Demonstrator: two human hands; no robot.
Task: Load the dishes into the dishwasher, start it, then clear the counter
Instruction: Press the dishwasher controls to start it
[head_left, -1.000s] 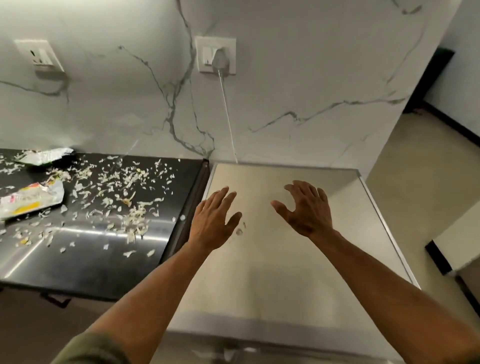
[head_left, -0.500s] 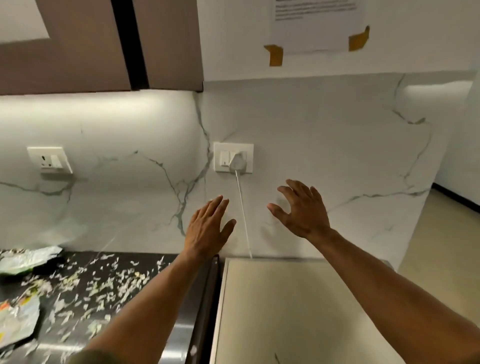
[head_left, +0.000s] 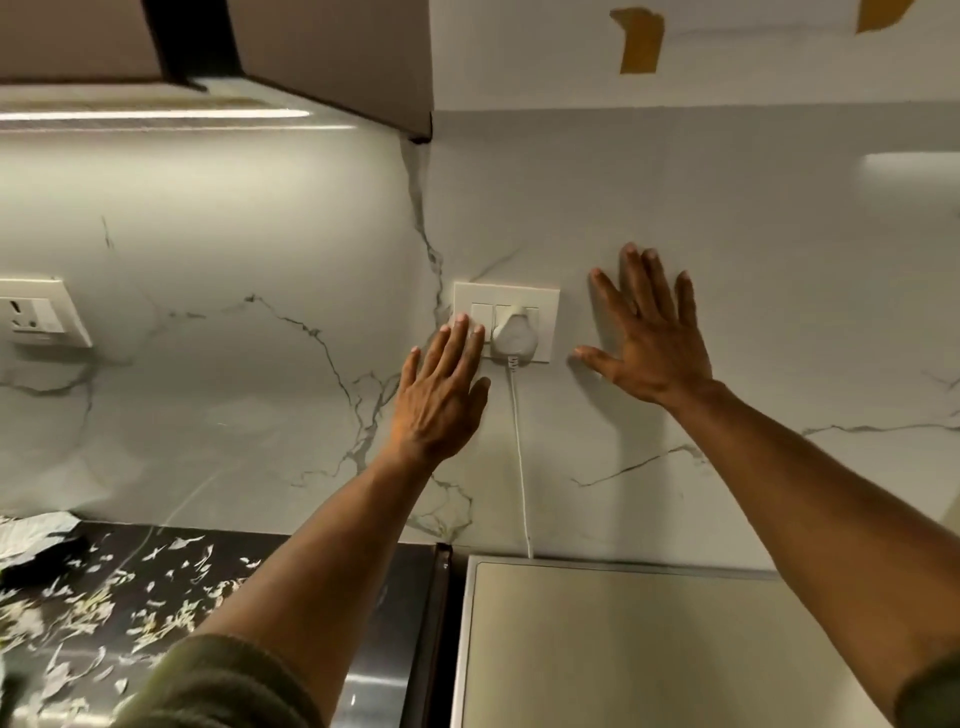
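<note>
A white wall socket plate (head_left: 545, 304) sits on the marble wall, with a white plug (head_left: 511, 338) in it and its cord (head_left: 519, 457) running down behind the dishwasher's flat steel top (head_left: 649, 649). My left hand (head_left: 441, 395) reaches up with straight fingers, and its fingertips touch the switch at the plate's left side. My right hand (head_left: 652, 338) lies flat, fingers spread, on the wall just right of the plate. The black counter (head_left: 156, 597) at lower left is strewn with vegetable scraps.
A second socket (head_left: 39, 314) is on the wall at far left. A crumpled wrapper (head_left: 31, 535) lies at the counter's back left. Wall cabinets (head_left: 322, 52) with a light strip hang above the counter. Taped paper corners (head_left: 639, 41) show at the top.
The view has tilted up from the dishwasher top to the wall. Both hands rose and moved forward; the left reached the switch and the right came to rest flat on the wall.
</note>
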